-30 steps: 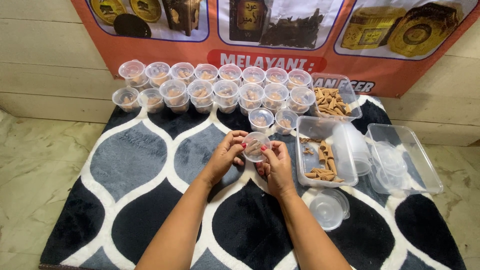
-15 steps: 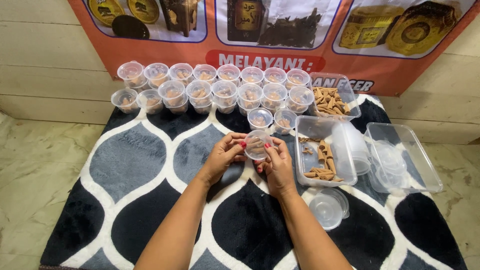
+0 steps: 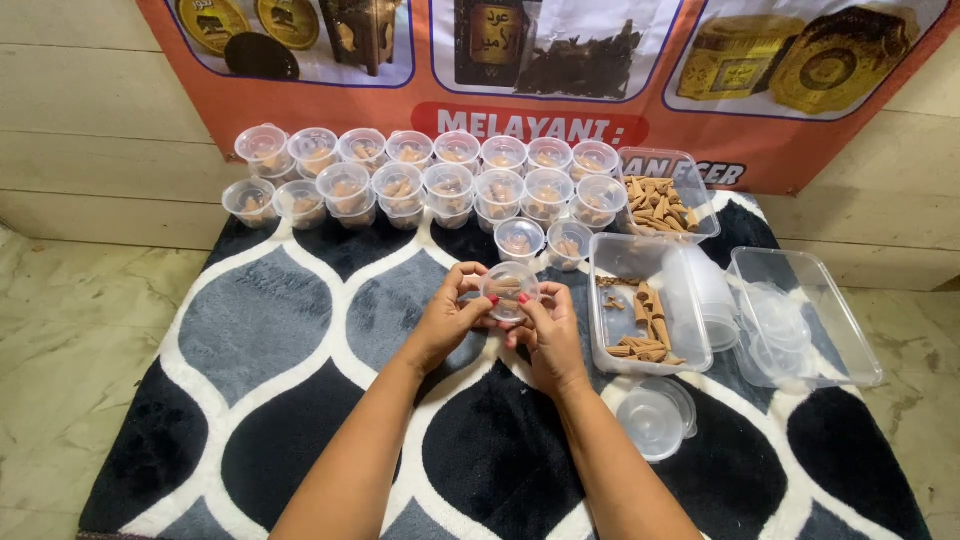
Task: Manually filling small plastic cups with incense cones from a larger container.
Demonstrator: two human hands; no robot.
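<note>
Both of my hands hold one small round clear plastic cup [image 3: 510, 288] with a lid, above a patterned rug. My left hand [image 3: 448, 318] grips its left side, fingers curled over the rim. My right hand [image 3: 547, 330] grips the right side and underside. Brown cone-shaped pieces show inside the cup. Two more filled cups [image 3: 521, 240] stand just beyond my hands.
Several filled lidded cups [image 3: 425, 180] stand in rows at the rug's far edge. A clear tray of brown cones [image 3: 645, 340] lies to the right, another tray [image 3: 660, 200] behind it. Empty cups [image 3: 652, 420] and a box of lids [image 3: 800, 320] are at right. An orange banner [image 3: 560, 120] hangs on the wall.
My hands have stayed in place around the cup; the fingers have shifted slightly on its rim.
</note>
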